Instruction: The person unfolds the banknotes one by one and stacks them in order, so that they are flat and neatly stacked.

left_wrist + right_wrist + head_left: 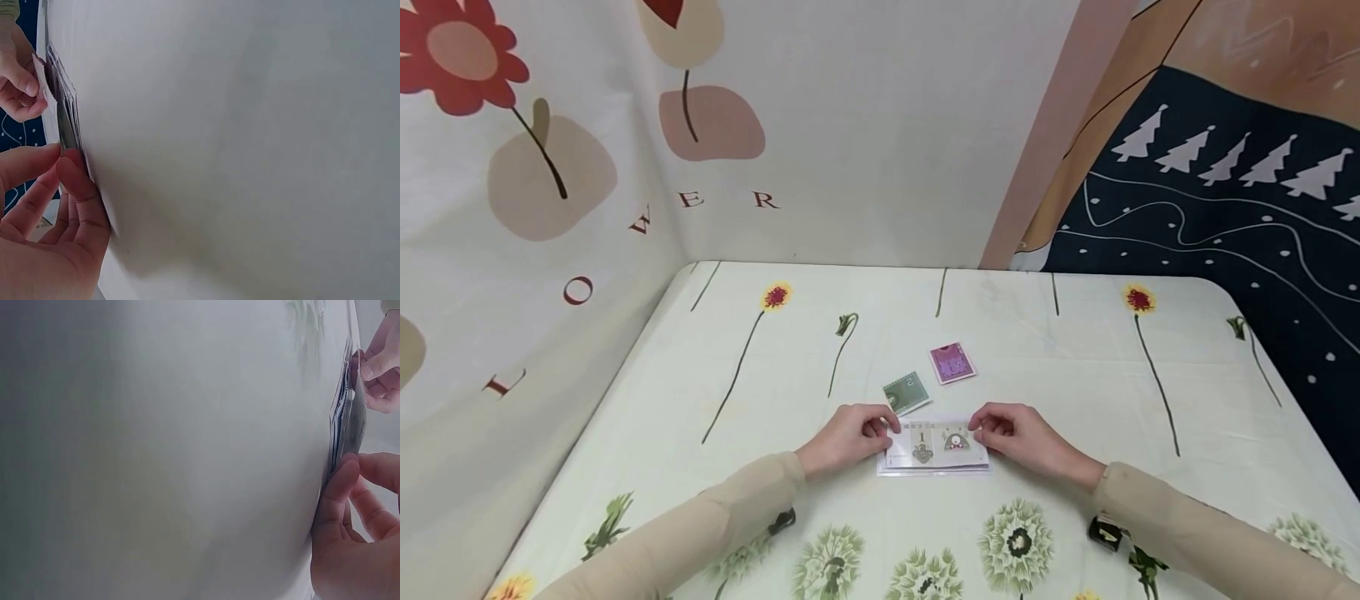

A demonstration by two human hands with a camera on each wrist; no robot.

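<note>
A pale printed card (pixel 936 444) with a figure 1 and a small cartoon figure lies over a stack with a clear border (pixel 934 472), flat on the table. My left hand (pixel 850 435) pinches the card's left end between thumb and fingertips, and my right hand (pixel 1021 437) pinches its right end. From the side, the right wrist view shows the card (pixel 357 422) standing slightly apart from the layered sheets (pixel 338 419) under it. Just beyond lie a green card (pixel 907 393), near the left fingertips, and a purple card (pixel 952 362) farther back.
A white cloth printed with flowers covers the table (pixel 820 358). Patterned fabric (pixel 865 150) hangs behind and to the left, with a dark tree-print cloth (pixel 1210 217) at the right. Small black devices (pixel 1107 532) sit under both sleeves at the wrists.
</note>
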